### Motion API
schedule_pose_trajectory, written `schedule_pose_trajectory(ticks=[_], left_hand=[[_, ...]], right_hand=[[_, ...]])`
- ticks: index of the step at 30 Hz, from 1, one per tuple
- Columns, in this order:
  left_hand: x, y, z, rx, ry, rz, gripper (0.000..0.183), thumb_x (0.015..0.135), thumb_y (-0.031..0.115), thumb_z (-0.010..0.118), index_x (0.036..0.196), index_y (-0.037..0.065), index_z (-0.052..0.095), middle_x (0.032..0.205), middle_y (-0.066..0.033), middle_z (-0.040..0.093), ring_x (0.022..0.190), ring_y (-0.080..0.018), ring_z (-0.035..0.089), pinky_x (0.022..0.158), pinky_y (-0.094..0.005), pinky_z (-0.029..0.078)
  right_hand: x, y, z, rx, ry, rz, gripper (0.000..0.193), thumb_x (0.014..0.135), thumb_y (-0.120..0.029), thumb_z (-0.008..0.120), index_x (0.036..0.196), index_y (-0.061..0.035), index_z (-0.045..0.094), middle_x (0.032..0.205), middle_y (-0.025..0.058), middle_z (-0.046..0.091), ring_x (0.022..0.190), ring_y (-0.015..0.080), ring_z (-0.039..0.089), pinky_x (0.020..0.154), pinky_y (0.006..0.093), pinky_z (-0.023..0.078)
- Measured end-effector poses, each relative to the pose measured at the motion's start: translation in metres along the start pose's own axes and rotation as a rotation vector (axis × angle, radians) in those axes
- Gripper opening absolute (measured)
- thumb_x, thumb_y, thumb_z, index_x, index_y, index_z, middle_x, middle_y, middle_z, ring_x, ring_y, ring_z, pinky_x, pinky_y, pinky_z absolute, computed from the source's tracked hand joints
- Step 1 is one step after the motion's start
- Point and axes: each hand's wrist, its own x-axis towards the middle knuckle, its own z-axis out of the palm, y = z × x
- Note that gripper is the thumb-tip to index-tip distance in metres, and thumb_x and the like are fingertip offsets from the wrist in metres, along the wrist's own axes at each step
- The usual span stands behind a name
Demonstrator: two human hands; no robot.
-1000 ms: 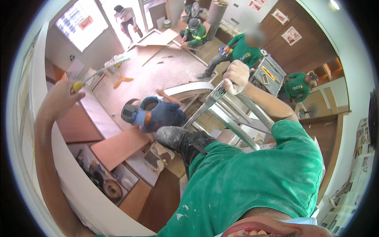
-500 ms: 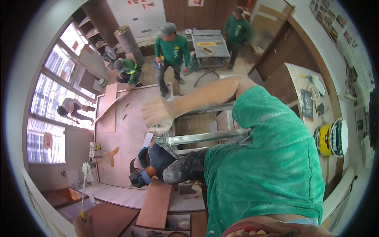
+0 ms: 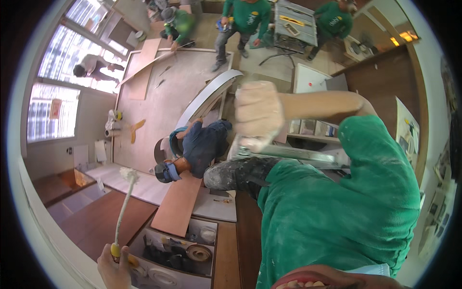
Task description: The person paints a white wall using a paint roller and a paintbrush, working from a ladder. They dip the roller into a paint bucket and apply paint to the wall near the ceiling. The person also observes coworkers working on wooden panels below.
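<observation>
My left hand (image 3: 114,267) grips the yellow handle end of a small paint roller (image 3: 128,175), which stands up on a thin pale shaft with a fuzzy white head. No surface touches the roller head. My right hand (image 3: 260,115) is closed in a dusty fist at the end of a metal ladder (image 3: 298,153), blurred by motion. The fingers hide the part they wrap round. Next to the ladder shows my dark, white-stained trouser leg (image 3: 236,174).
Below, a person in dark blue (image 3: 207,147) bends beside a curved white strip (image 3: 207,94). A large pale panel (image 3: 144,111) carries tools. Other workers stand or crouch beyond, by a table saw (image 3: 293,24). Open cabinet compartments (image 3: 216,250) and a brown board (image 3: 178,204) lie near.
My view has shifted, so the room sits higher in it. The left hand and roller show more fully. The person in blue is now more visible, with the curved strip beside them.
</observation>
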Motion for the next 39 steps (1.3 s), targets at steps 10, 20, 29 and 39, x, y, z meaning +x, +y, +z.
schedule_pose_trajectory(ticks=[10,20,29,39], left_hand=[[-0.006,-0.002,0.005,0.202,-0.042,0.143,0.038,0.097,0.036,0.064,0.090,-0.001,0.062,0.074,-0.0231,0.062,0.068,-0.0386,0.059,0.063,-0.0482,0.046],[0.007,0.022,-0.003,0.115,-0.094,-0.014,0.040,0.096,0.041,0.065,0.093,0.001,0.063,0.076,-0.0224,0.064,0.073,-0.0417,0.062,0.065,-0.0482,0.047],[0.002,0.033,-0.011,-0.022,-0.130,-0.111,0.043,0.095,0.045,0.066,0.095,0.001,0.063,0.071,-0.0207,0.063,0.074,-0.0418,0.065,0.068,-0.0481,0.049],[0.036,-0.042,-0.001,-0.014,0.194,0.415,0.037,0.098,0.033,0.062,0.100,-0.004,0.069,0.086,-0.0295,0.064,0.073,-0.0405,0.059,0.069,-0.0490,0.046]], right_hand=[[-0.004,-0.005,-0.014,0.010,-0.006,-0.034,0.036,0.094,-0.029,0.059,0.064,-0.0090,0.059,0.063,0.0000,0.053,0.055,0.0136,0.050,0.053,0.0276,0.040],[-0.011,-0.010,-0.008,0.020,0.061,-0.041,0.040,0.092,-0.030,0.059,0.059,-0.0126,0.046,0.062,-0.0007,0.041,0.053,0.0161,0.042,0.049,0.0312,0.032],[-0.008,-0.006,0.004,0.014,0.075,-0.041,0.037,0.091,-0.028,0.057,0.060,-0.0137,0.044,0.061,0.0007,0.036,0.053,0.0182,0.042,0.049,0.0340,0.031],[0.022,-0.032,-0.013,-0.082,-0.289,0.313,0.026,0.078,-0.029,0.074,0.078,-0.0072,0.060,0.082,0.0090,0.055,0.081,0.0300,0.056,0.072,0.0437,0.046]])
